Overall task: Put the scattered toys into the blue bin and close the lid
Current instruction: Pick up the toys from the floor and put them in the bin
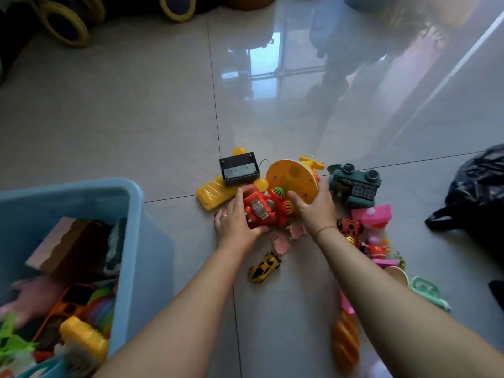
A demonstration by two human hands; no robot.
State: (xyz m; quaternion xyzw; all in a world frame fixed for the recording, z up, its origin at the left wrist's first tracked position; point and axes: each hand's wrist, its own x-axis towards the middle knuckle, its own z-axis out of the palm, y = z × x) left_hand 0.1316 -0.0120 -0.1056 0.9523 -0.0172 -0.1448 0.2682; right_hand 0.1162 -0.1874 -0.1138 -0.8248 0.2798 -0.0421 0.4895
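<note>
- The left hand (234, 219) is curled round a red toy (259, 211), fingers over its far side and thumb under its near edge.
- The right hand (316, 208) clasps the near rim of an orange round toy (291, 178), thumb on the flat face and fingers wrapped behind the edge; the disc stands tilted on the floor (136, 118).
- The two toys touch each other in the middle of the pile, just beyond a crossing of tile seams.
- Behind the red toy lies a black box (240, 169), resting partly on a yellow flat piece (211, 193).
- Just beside the right hand, on its outer side, stands a dark green house toy (354, 184), with a pink toy (373, 215) nearer the person.
- Small pink pieces (281, 242) and a yellow toy car (264, 267) lie between the forearms.
- A toy bread loaf (346, 342) shows blurred under the right forearm, and a mint green toy (428, 291) lies beyond that arm.
- The blue bin (81, 186) stands on the floor to the left of the left arm, well apart from the pile, open at the top, with mixed toys already inside.
- A black bag (477, 192) sits on the floor at the far right.
</note>
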